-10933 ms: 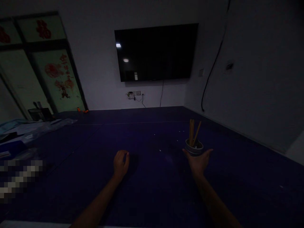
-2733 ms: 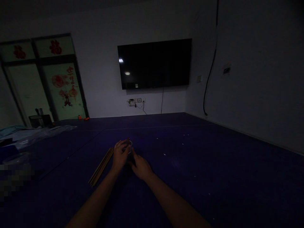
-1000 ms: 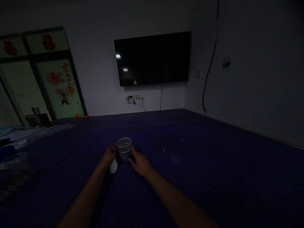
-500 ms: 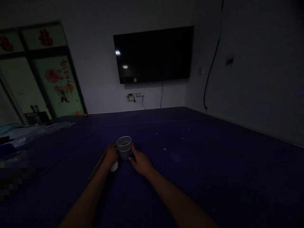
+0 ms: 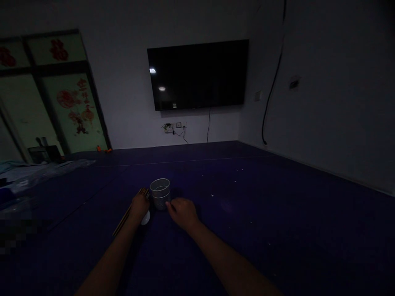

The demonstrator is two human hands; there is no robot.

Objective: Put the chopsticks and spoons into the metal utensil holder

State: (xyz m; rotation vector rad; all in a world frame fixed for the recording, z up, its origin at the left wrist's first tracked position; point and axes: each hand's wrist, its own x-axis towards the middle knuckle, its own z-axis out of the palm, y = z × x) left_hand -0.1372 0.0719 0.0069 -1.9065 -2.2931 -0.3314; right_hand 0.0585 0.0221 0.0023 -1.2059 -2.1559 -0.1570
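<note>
Grey cup (image 5: 161, 202) — red “福” (image 5: 59, 50) beyond

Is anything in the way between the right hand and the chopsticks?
Yes, the grey cup stands between the right hand and the chopsticks. The white spoon and left hand are in between too.

Very dim room; two bright reflections glare off the screen (image 5: 198, 76).

Room, dimly lit: pale walls (image 5: 123, 94); wall-mounted black television (image 5: 199, 76), two light reflections; sockets (image 5: 178, 125) beneath; dark cable (image 5: 272, 92) at right; framed door panels (image 5: 74, 107) with red decorations (image 5: 58, 50); purple-blue surface (image 5: 262, 197), seamed.
</note>
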